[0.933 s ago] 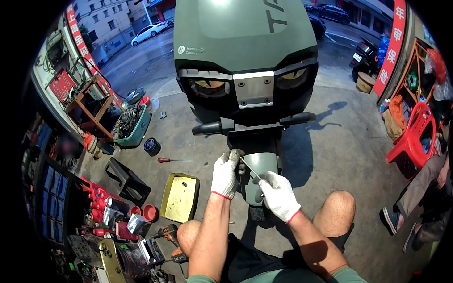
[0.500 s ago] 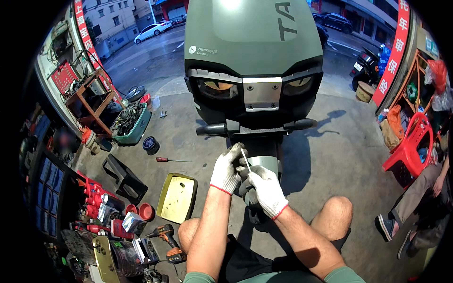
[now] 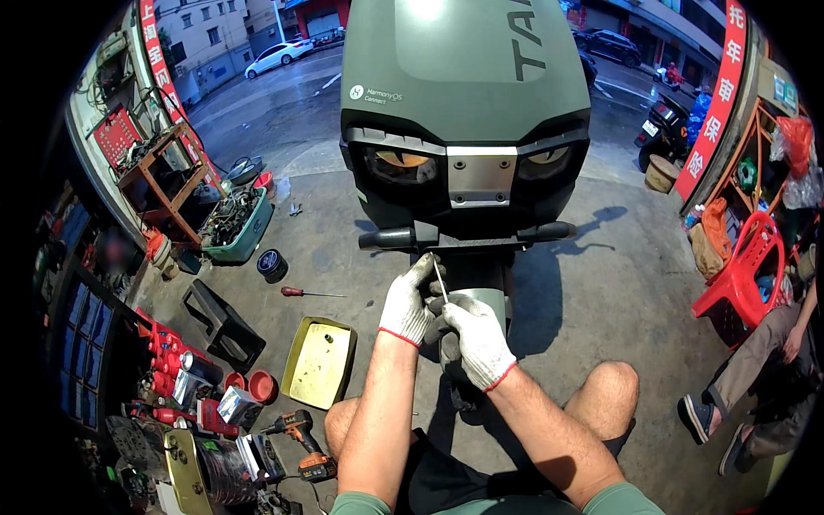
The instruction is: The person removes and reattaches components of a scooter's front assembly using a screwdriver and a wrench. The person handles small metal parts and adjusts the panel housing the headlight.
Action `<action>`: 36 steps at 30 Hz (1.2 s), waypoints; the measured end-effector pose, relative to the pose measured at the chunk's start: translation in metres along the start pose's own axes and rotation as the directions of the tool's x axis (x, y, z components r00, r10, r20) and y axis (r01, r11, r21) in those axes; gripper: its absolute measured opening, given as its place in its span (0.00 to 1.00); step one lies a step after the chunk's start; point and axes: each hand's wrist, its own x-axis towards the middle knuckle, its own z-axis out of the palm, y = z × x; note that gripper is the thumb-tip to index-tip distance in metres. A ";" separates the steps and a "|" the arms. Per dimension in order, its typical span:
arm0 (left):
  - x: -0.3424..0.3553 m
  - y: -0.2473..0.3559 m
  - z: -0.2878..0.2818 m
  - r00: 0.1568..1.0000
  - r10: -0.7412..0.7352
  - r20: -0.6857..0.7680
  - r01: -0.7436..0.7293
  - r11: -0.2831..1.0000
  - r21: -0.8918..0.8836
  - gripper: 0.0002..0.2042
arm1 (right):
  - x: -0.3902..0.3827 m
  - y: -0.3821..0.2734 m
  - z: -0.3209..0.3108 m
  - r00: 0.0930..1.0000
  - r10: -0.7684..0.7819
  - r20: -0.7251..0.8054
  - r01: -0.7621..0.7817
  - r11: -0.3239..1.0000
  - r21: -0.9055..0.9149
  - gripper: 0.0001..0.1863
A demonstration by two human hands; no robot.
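Both my hands wear white knit gloves with grey palms and red cuffs. Between them runs a thin, light-coloured rod (image 3: 440, 280), tilted, with its kind unclear. My left hand (image 3: 408, 300) is closed at the rod's upper end, its fingertips just under the vehicle's dark rear bar. Lower down, my right hand (image 3: 474, 335) pinches the rod between thumb and fingers. Straight ahead stands a dark green two-wheeler (image 3: 463, 94) with a large rounded body, two eye-like lamps and a silver plate (image 3: 481, 176). My gloves partly hide the pale curved part (image 3: 481, 300) beneath it.
On the floor to the left are a yellow tray (image 3: 307, 388), a red-handled screwdriver (image 3: 293, 292), a black stool (image 3: 221, 322), a cordless drill (image 3: 300, 442) and a green bin of parts (image 3: 233, 249). A person sits at right near a red chair (image 3: 738, 279).
Both hands stay on the rod. My right hand has shifted slightly up and left, closer to the left one. The view has moved a little.
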 end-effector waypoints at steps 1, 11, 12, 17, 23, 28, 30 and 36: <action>-0.001 0.001 0.000 1.000 0.023 -0.016 -0.022 0.999 0.032 0.08 | -0.002 -0.003 0.003 0.999 0.036 0.006 -0.036 0.999 0.033 0.13; -0.048 0.008 0.007 0.917 0.362 -0.168 -0.321 0.920 0.226 0.07 | 0.011 -0.018 0.007 0.949 0.249 0.194 -0.305 0.882 0.358 0.09; -0.061 0.009 0.004 0.901 0.392 -0.188 -0.335 0.902 0.273 0.08 | 0.014 -0.015 0.005 0.944 0.227 0.239 -0.303 0.883 0.358 0.08; -0.135 -0.017 -0.014 0.924 0.271 -0.268 -0.138 0.893 0.428 0.14 | 0.026 0.008 -0.003 0.936 0.136 0.326 -0.270 0.870 0.413 0.08; -0.133 -0.037 0.013 0.978 0.027 -0.205 -0.012 0.997 0.074 0.18 | 0.034 0.017 -0.018 0.875 0.097 0.474 -0.356 0.792 0.496 0.07; -0.127 -0.042 0.032 0.949 0.205 -0.241 -0.161 0.969 0.189 0.08 | 0.040 0.025 -0.018 0.872 0.029 0.489 -0.341 0.753 0.563 0.06; -0.121 -0.048 0.040 0.865 0.420 -0.276 -0.232 0.820 0.523 0.09 | 0.045 0.030 -0.018 0.872 0.029 0.488 -0.349 0.736 0.580 0.06; -0.114 -0.059 0.046 0.593 0.801 0.078 -0.253 0.094 0.963 0.07 | 0.051 0.031 -0.016 0.871 -0.052 0.488 -0.302 0.726 0.617 0.06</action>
